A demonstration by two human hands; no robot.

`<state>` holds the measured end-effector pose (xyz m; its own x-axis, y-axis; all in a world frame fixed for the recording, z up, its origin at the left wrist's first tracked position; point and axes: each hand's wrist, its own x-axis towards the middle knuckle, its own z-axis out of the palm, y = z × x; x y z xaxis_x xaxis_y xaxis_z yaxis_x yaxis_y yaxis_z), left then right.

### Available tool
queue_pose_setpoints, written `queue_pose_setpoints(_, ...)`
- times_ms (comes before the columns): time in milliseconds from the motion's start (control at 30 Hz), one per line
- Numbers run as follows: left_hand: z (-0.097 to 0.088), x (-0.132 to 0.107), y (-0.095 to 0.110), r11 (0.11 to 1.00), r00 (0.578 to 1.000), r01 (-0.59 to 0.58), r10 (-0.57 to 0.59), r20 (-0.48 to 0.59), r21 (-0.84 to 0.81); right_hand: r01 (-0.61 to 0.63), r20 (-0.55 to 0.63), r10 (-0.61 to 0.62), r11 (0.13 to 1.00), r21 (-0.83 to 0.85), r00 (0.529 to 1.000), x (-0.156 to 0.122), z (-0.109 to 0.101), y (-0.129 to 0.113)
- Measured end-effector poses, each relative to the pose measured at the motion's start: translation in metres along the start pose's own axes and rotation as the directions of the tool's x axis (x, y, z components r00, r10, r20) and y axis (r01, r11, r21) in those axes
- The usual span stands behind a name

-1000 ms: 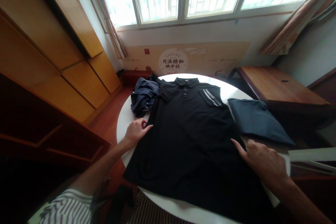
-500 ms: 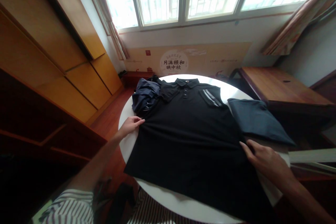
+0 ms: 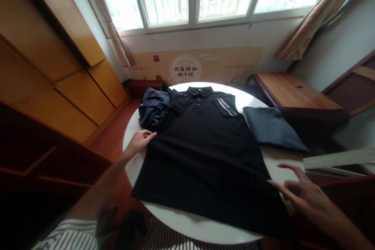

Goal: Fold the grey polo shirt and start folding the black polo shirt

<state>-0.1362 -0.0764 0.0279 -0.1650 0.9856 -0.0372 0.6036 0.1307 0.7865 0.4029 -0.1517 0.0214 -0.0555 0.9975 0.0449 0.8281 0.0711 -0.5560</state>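
Note:
A black polo shirt (image 3: pixel 202 156) lies spread over a round white table (image 3: pixel 187 220), its collar at the far side and its hem towards me. Both sleeves are folded inward over the chest; the right one shows two pale stripes. My left hand (image 3: pixel 140 142) pinches the shirt's left side edge between thumb and fingers. At the right side edge, my right hand (image 3: pixel 307 193) has its thumb and index finger spread apart, the thumb tip touching the cloth near the lower side. Its other fingers are curled.
A crumpled dark navy garment (image 3: pixel 154 105) sits at the table's far left. On the right lies a folded blue-grey garment (image 3: pixel 272 128). A wooden desk (image 3: pixel 295 91) stands beyond it, and yellow cabinets (image 3: pixel 84 101) line the left wall.
My right hand has slid down the shirt's right side and opened its fingers. The left hand keeps its pinch. My view has turned slightly to the right.

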Motion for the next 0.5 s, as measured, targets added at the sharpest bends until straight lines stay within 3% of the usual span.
queue_pose_setpoints(100, -0.005, -0.040, 0.001, 0.979, 0.993, 0.020, -0.043, 0.108, 0.205, 0.045, 0.135, -0.044, 0.999, -0.004, 0.990, -0.031, 0.006, -0.005)
queue_pose_setpoints(233, -0.007, -0.095, -0.002, 0.987, 0.945, 0.120, -0.147, 0.291, 0.111, 0.167, 0.014, -0.167, 0.973, -0.161, 0.986, -0.071, 0.024, -0.001)
queue_pose_setpoints(367, -0.008, -0.124, -0.007, 0.969, 0.928, 0.249, -0.236, 0.289, -0.007, 0.277, 0.047, -0.274, 0.957, -0.087, 0.961, -0.086, 0.028, 0.000)
queue_pose_setpoints(500, -0.011, -0.126, -0.016, 0.920, 0.917, 0.356, -0.311, 0.249, -0.164, 0.221, 0.100, -0.226, 0.974, 0.053, 0.969, -0.090, 0.025, 0.002)
